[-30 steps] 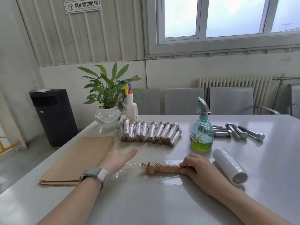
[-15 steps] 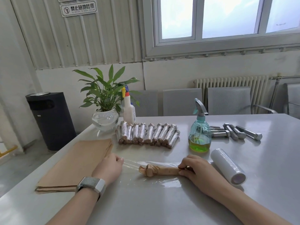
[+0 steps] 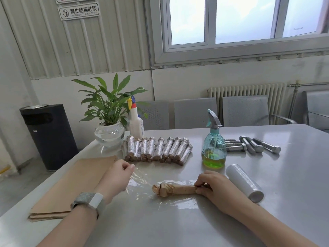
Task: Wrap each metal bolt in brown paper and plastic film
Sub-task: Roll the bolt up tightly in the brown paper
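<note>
A bolt wrapped in brown paper (image 3: 175, 189) lies crosswise on a sheet of clear plastic film (image 3: 142, 182) on the grey table (image 3: 178, 229). My right hand (image 3: 213, 189) pinches the bolt's right end. My left hand (image 3: 116, 177) pinches the film's left edge and lifts it off the table. A row of several finished, film-covered bolts (image 3: 156, 148) lies behind. Several bare metal bolts (image 3: 252, 147) rest at the back right. The film roll (image 3: 244, 182) lies right of my right hand. A stack of brown paper sheets (image 3: 71, 186) lies at the left.
A teal spray bottle (image 3: 213, 147) with green liquid stands behind the wrapped bolt. A white spray bottle (image 3: 136, 122) and a potted plant in a glass bowl (image 3: 109, 118) stand at the back left. Grey chairs (image 3: 245, 111) line the far side. A black bin (image 3: 48, 136) stands on the floor left.
My left hand went from lying flat with fingers spread to pinching the film's left edge and raising it. The right hand stayed on the bolt's right end.
</note>
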